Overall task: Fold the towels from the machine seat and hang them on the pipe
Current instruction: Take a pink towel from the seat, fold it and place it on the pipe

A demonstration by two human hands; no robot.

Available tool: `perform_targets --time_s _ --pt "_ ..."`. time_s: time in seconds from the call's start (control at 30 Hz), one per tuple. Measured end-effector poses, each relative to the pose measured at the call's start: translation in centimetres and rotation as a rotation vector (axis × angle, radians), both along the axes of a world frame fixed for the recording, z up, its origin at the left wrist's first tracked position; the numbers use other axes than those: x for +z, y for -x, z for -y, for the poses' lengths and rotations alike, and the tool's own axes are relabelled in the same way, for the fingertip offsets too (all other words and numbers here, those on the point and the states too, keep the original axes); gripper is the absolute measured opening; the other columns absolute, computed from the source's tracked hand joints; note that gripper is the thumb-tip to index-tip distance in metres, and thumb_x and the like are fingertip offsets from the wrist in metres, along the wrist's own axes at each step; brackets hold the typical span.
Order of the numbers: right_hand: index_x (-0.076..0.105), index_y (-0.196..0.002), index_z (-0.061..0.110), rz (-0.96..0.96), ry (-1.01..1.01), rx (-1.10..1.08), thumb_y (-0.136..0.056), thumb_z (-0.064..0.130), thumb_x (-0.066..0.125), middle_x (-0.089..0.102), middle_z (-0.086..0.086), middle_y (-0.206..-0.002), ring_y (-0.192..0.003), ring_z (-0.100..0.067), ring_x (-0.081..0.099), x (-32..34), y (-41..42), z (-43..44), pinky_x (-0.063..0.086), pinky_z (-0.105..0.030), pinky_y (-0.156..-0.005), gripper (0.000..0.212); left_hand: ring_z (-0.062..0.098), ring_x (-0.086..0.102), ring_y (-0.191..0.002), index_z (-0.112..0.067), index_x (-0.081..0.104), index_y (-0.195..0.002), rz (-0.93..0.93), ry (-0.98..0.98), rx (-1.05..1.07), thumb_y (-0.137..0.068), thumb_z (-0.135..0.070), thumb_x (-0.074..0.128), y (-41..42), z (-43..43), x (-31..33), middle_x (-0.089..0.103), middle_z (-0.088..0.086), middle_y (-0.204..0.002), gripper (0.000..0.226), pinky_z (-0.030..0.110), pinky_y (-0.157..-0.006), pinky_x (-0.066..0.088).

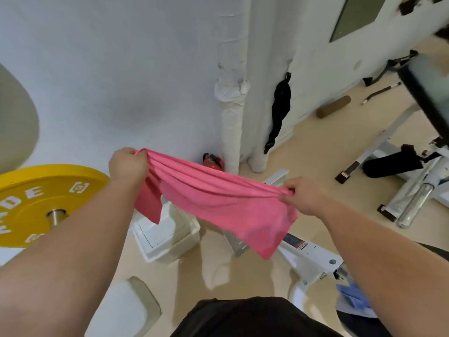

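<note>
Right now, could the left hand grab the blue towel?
Probably not. The left hand is shut on one end of the pink towel, stretched across to the right hand. The blue towel lies low on the far right, beyond the right arm.

Both arms reach forward, bare and spread wide. Left hand (127, 164) clenched, held higher; right hand (302, 194) pinched tight, lower.
</note>
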State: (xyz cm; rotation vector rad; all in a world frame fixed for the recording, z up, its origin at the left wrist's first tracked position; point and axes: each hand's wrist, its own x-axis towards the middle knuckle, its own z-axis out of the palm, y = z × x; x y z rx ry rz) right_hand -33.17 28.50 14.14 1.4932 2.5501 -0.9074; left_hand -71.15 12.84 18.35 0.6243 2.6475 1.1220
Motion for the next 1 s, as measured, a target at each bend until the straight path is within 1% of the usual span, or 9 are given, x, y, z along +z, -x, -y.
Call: perform_targets --time_s 0.2,0.37,0.47,0.53,0.57,0.63,0.73,0.87,1.0 --pt "0.045 -0.057 0.017 -0.050 -0.003 -0.198 -0.097 0.029 0.065 0.043 0.000 -0.058 -0.059 -0.019 0.039 -0.7 4.1 2.5 0.027 -0.031 -0.052 0.046 0.038 0.064 -0.101 -0.002 0.067 -0.102 0.089 0.028 0.230 -0.089 -0.029 0.066 5.5 6.4 -3.0 0.070 0.020 -0.106 0.029 0.039 -0.087 0.048" --pt "0.058 -0.065 0.020 -0.153 0.017 -0.089 -0.101 0.035 0.055 0.056 -0.001 -0.066 -0.064 -0.019 0.049 0.7 9.8 4.6 0.031 -0.029 -0.054 0.039 0.029 0.060 -0.075 -0.013 0.064 -0.073 0.345 0.003 0.037 -0.091 -0.019 0.065 3.0 6.0 -4.9 0.062 0.011 -0.074 0.019 0.035 -0.068 0.047" --pt "0.052 -0.059 0.023 -0.242 0.117 -0.050 -0.098 0.030 0.063 0.046 0.006 -0.056 -0.055 -0.010 0.041 1.3 11.4 4.8 0.030 -0.022 -0.049 0.041 0.023 0.058 -0.065 -0.013 0.070 -0.079 0.550 -0.073 -0.097 -0.096 -0.016 0.063 0.4 5.3 -5.1 0.066 0.010 -0.072 0.019 0.027 -0.060 0.047" --pt "0.067 -0.078 0.021 -0.352 0.263 -0.121 -0.094 0.025 0.069 0.058 0.006 -0.064 -0.058 -0.007 0.049 1.2 11.3 4.2 0.038 -0.013 -0.047 0.017 0.020 0.062 -0.069 -0.010 0.075 -0.092 0.599 -0.181 -0.106 -0.098 -0.019 0.062 -1.2 5.2 -4.8 0.071 0.008 -0.079 0.017 0.027 -0.063 0.049" --pt "0.071 -0.094 0.020 -0.432 0.380 -0.196 -0.093 0.022 0.070 0.064 0.002 -0.070 -0.061 -0.009 0.055 1.5 11.1 4.0 0.043 -0.014 -0.049 0.002 0.019 0.062 -0.071 -0.009 0.076 -0.096 0.616 -0.233 -0.085 -0.099 -0.020 0.062 -1.8 5.2 -4.8 0.072 0.007 -0.081 0.018 0.028 -0.065 0.050" --pt "0.066 -0.113 0.023 -0.580 0.584 -0.331 -0.094 0.012 0.065 0.070 -0.004 -0.073 -0.061 -0.014 0.062 1.1 10.1 2.7 0.054 -0.025 -0.053 0.022 0.021 0.064 -0.077 -0.009 0.076 -0.099 0.635 -0.277 -0.028 -0.099 -0.022 0.062 -3.2 5.1 -5.1 0.075 0.008 -0.088 0.019 0.034 -0.075 0.054" --pt "0.068 -0.107 0.015 -0.634 0.594 -0.392 -0.095 0.003 0.057 0.070 -0.009 -0.078 -0.066 -0.015 0.064 0.7 8.8 0.7 0.059 -0.035 -0.063 0.019 0.026 0.068 -0.083 -0.015 0.076 -0.093 0.653 -0.258 0.033 -0.098 -0.023 0.062 -5.9 3.9 -5.3 0.077 0.009 -0.090 0.017 0.044 -0.085 0.056" --pt "0.071 -0.107 0.006 -0.693 0.732 -0.274 -0.093 -0.005 0.048 0.068 -0.018 -0.094 -0.083 -0.021 0.063 0.7 8.3 -0.4 0.058 -0.030 -0.075 0.029 0.028 0.063 -0.069 -0.013 0.074 -0.083 0.702 -0.306 0.096 -0.099 -0.011 0.056 -10.3 0.1 -4.1 0.073 0.004 -0.068 0.025 0.038 -0.070 0.053" --pt "0.072 -0.111 0.015 -0.719 0.840 0.033 -0.079 -0.006 0.058 0.077 -0.008 -0.106 -0.095 -0.017 0.071 1.6 8.7 0.6 0.055 -0.025 -0.080 0.040 0.024 0.057 -0.074 -0.011 0.077 -0.085 0.795 -0.342 -0.046 -0.098 -0.009 0.056 -14.3 -3.0 -2.1 0.071 0.010 -0.078 0.025 0.032 -0.063 0.043"
